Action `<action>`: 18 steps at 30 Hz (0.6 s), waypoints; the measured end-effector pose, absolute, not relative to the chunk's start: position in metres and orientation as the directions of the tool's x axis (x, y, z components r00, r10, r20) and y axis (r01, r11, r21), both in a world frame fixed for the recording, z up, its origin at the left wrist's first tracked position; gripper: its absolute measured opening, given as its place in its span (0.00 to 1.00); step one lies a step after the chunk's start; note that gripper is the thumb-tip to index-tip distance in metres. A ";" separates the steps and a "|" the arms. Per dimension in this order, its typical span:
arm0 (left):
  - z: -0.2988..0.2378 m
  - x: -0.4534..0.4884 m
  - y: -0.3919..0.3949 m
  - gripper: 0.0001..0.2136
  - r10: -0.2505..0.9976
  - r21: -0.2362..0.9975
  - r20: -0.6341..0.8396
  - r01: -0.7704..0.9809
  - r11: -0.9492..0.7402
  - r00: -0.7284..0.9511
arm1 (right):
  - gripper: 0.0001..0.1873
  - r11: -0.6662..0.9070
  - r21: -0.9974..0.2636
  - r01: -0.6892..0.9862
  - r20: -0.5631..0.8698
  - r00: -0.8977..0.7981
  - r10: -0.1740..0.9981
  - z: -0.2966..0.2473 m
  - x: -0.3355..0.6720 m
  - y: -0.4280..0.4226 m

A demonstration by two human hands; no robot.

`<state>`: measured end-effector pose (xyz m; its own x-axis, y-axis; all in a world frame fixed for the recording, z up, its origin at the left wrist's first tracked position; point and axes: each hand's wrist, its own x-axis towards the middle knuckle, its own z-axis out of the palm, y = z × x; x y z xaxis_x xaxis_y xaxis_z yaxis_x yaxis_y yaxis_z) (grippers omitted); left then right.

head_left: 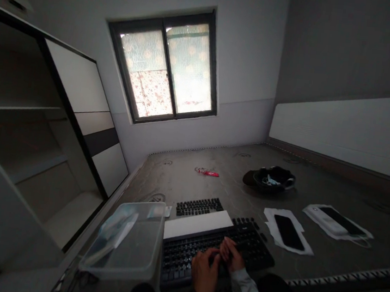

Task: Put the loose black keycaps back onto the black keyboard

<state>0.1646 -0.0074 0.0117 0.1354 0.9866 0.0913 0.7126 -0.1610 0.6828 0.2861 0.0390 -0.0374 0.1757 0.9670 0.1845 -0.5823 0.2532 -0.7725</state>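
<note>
A black keyboard [179, 258] lies before me on the mattress, with bare switches showing over much of it. My left hand [205, 273] is over its middle, fingers curled and thumb meeting forefinger; whatever is between them is too small to tell. Close beside it, my right hand [231, 254] is closed too, fingertips pinched near the left hand's. A dark, slim shape shows at the right fingers, but I cannot make out what it is. Loose black keycaps [199, 207] stand in rows behind a white strip [198, 225]; more keycaps [244, 222] are at the keyboard's upper right.
Left of the keyboard stands a clear plastic box [148, 262] with papers or packets inside. A phone [289, 232] and another dark device [338, 220] lie on white sheets at right. Farther back are a cap [252, 180] and a red item [209, 173]. An open wardrobe [86, 153] flanks the mattress.
</note>
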 end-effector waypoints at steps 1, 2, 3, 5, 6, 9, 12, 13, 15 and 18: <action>0.011 0.164 -0.007 0.12 0.986 0.683 0.099 0.711 -0.166 0.135 | 0.30 0.254 -0.755 -0.605 0.192 0.166 0.967 -0.036 0.287 0.039; 0.009 0.164 -0.007 0.12 0.986 0.685 0.105 0.709 -0.167 0.131 | 0.30 0.254 -0.735 -0.628 0.198 0.160 0.967 -0.035 0.288 0.038; 0.008 0.164 -0.006 0.12 0.986 0.687 0.109 0.708 -0.165 0.124 | 0.30 0.255 -0.715 -0.651 0.198 0.162 0.967 -0.033 0.290 0.037; 0.006 0.164 -0.005 0.12 0.989 0.693 0.105 0.706 -0.148 0.104 | 0.30 0.253 -0.685 -0.684 0.178 0.180 0.967 -0.032 0.292 0.035; 0.005 0.164 -0.005 0.11 0.990 0.697 0.103 0.704 -0.139 0.094 | 0.30 0.256 -0.679 -0.689 0.165 0.196 0.967 -0.031 0.294 0.034; 0.003 0.163 -0.004 0.11 0.991 0.704 0.109 0.697 -0.135 0.082 | 0.29 0.282 -0.697 -0.659 0.153 0.247 0.957 -0.027 0.297 0.032; 0.003 0.163 -0.005 0.10 0.989 0.713 0.124 0.686 -0.146 0.082 | 0.28 0.317 -0.722 -0.615 0.171 0.286 0.943 -0.023 0.301 0.029; 0.002 0.163 -0.006 0.10 0.989 0.718 0.129 0.681 -0.147 0.078 | 0.27 0.327 -0.724 -0.607 0.176 0.296 0.939 -0.021 0.303 0.028; 0.001 0.162 -0.006 0.10 0.988 0.730 0.141 0.667 -0.150 0.068 | 0.27 0.341 -0.726 -0.597 0.183 0.311 0.933 -0.018 0.306 0.027; 0.000 0.161 -0.006 0.12 0.981 0.765 0.182 0.617 -0.185 0.068 | 0.27 0.354 -0.756 -0.550 0.197 0.325 0.925 -0.017 0.314 0.024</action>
<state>0.1608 -0.0063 -0.0001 0.0683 0.9810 0.1815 0.6175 -0.1845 0.7646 0.3143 0.0241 -0.0171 0.3251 0.9250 0.1965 -0.5504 0.3541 -0.7561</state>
